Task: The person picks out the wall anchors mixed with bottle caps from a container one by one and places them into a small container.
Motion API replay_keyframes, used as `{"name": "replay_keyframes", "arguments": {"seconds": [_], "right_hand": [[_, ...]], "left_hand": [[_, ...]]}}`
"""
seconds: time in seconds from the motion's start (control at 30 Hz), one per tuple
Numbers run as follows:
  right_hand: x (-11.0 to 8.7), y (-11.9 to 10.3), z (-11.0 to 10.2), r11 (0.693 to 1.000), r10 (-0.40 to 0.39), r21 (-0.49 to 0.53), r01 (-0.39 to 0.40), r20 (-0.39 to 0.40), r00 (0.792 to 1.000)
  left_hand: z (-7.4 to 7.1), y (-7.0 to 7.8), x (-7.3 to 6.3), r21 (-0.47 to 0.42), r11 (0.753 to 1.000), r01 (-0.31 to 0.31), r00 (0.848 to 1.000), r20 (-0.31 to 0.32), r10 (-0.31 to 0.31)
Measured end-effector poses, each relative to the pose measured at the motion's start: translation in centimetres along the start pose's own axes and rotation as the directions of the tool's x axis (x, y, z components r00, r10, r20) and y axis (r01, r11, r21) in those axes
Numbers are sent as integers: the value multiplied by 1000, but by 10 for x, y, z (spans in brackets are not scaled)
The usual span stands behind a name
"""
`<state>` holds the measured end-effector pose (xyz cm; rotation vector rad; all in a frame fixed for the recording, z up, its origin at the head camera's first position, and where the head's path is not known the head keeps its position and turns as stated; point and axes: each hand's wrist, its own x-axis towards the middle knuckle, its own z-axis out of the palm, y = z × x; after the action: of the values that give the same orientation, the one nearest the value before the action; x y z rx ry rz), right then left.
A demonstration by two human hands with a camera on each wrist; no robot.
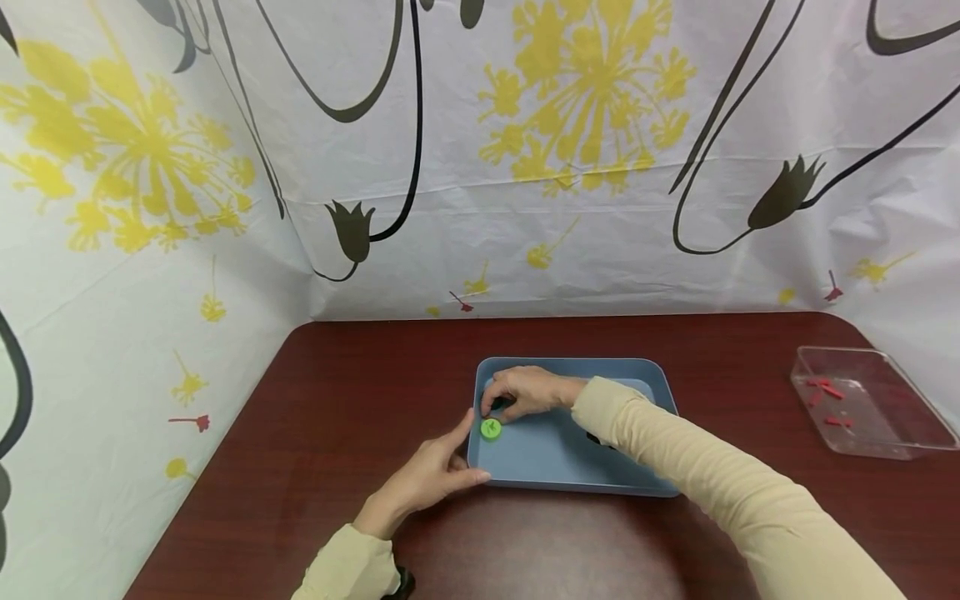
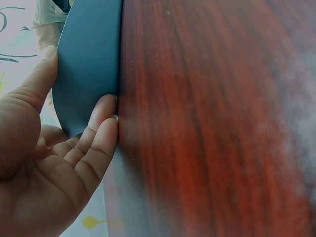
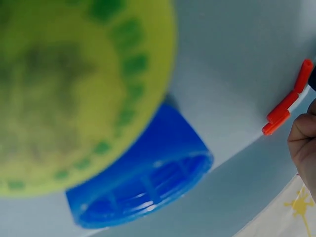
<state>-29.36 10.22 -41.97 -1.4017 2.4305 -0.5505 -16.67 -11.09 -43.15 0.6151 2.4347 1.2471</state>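
Note:
A shallow blue tray (image 1: 558, 454) lies on the table, with the fingers and thumb of my left hand (image 1: 427, 475) gripping its front left corner. In the left wrist view, my fingertips press the tray's outer wall (image 2: 89, 59). My right hand (image 1: 532, 390) reaches over the tray's back left part, its thumb and fingers pinching a small dark piece (image 1: 498, 403), mostly hidden. Just in front of that hand sits a round lime-green piece (image 1: 491, 429). The right wrist view holds a large yellow-green disc (image 3: 74, 94) close up and a hollow blue piece (image 3: 148, 182).
Small red tubes (image 3: 284, 106) lie inside the tray in the right wrist view, near a hand at that view's edge. A clear plastic bin (image 1: 873, 450) with several red pieces (image 1: 828, 390) stands at the right. Patterned cloth (image 1: 450, 208) hangs behind the brown table (image 1: 360, 375).

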Motion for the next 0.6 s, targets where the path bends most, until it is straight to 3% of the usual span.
{"name": "replay_keyframes", "arguments": {"seconds": [0.6], "right_hand": [[-6,-1,10,1000,-22,-15,21,-76,997]], "left_hand": [[0,1,-1,11,1000,4,1000,-4,-4]]}}
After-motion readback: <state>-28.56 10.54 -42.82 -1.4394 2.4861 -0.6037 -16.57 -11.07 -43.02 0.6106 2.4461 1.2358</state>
